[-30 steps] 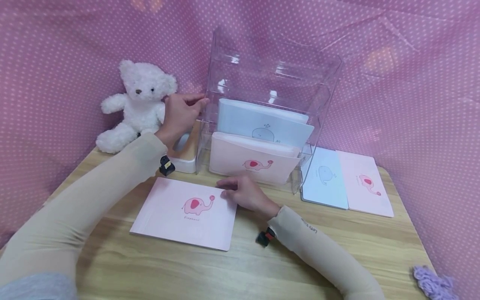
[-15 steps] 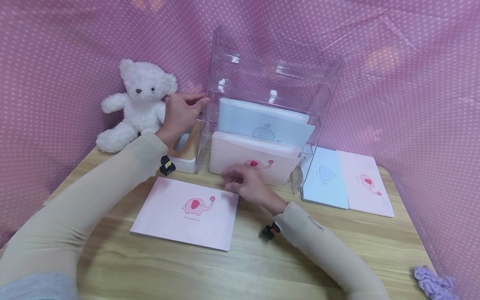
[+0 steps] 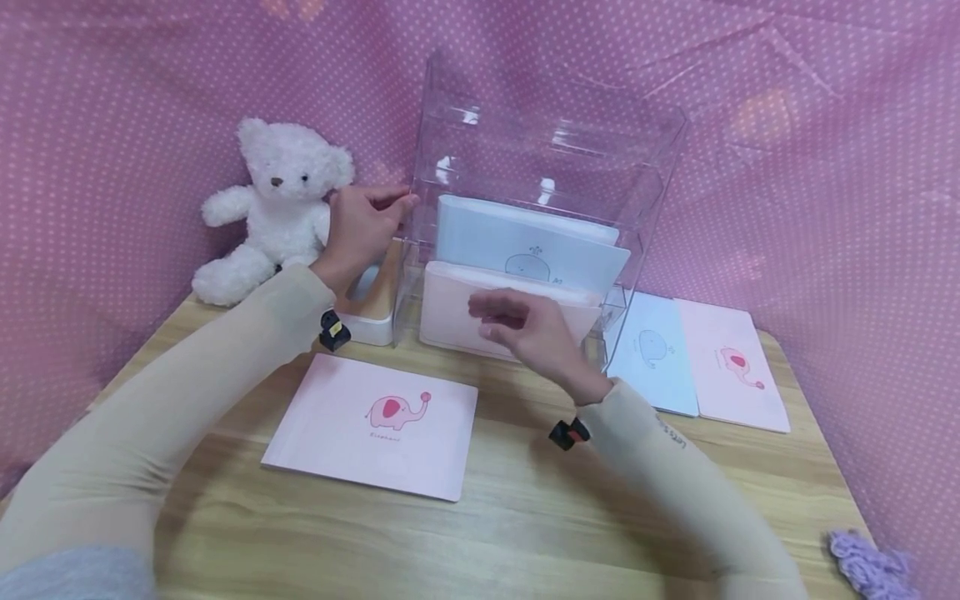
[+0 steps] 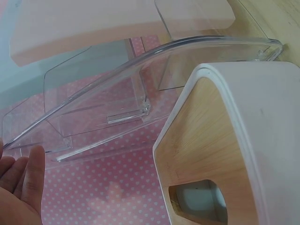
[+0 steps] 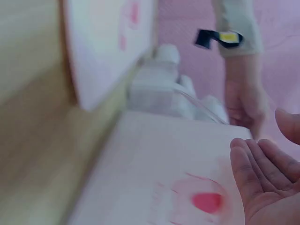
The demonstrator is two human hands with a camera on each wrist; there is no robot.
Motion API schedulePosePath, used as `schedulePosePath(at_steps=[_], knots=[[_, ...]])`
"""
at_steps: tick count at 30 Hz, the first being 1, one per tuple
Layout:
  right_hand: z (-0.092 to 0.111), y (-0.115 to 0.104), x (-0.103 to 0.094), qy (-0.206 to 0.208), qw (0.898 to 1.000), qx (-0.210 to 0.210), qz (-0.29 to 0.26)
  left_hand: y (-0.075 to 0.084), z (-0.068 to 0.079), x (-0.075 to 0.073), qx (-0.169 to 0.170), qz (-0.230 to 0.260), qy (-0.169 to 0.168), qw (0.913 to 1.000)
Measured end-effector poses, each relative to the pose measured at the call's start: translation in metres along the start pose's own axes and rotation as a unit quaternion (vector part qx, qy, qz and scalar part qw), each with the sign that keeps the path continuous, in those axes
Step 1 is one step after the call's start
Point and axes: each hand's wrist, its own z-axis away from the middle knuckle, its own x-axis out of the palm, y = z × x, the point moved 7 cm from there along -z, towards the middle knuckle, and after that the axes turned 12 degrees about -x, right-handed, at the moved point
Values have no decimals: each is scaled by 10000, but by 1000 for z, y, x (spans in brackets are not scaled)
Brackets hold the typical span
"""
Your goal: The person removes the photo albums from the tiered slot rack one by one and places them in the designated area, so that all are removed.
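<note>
My left hand (image 3: 363, 229) pinches the upright left edge of a clear acrylic rack (image 3: 422, 125); in the left wrist view its fingers (image 4: 33, 180) lie at the rack's rim. In the rack stand a pink elephant booklet (image 3: 453, 317) in front and a blue whale booklet (image 3: 476, 237) behind, both leaning back. My right hand (image 3: 528, 329) is raised before the pink booklet, holding nothing, and covers its drawing in the head view. In the right wrist view its fingers (image 5: 246, 171) are extended. Another pink elephant booklet (image 3: 322, 425) lies flat on the table.
A blue whale booklet (image 3: 660, 354) and a pink elephant booklet (image 3: 735, 367) lie side by side right of the rack. Left of it are a white box with a wooden top (image 3: 371, 329) and a white teddy bear (image 3: 281, 196). Purple yarn (image 3: 870, 567) lies at the right edge.
My right hand has left the far right corner of the flat pink booklet and risen rightward to the front of the pink booklet in the rack. The left hand has stayed put.
</note>
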Motion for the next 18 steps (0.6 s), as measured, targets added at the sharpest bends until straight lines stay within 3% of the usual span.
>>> schedulePosePath(at_steps=[8,18], knots=[[-8,-35,-38,232,9994,-267,-37,0,2,0,47,-10,-7,10000],[-15,-55,-78,732,9946,-738,-54,1,2,1,-33,-14,-42,10000]])
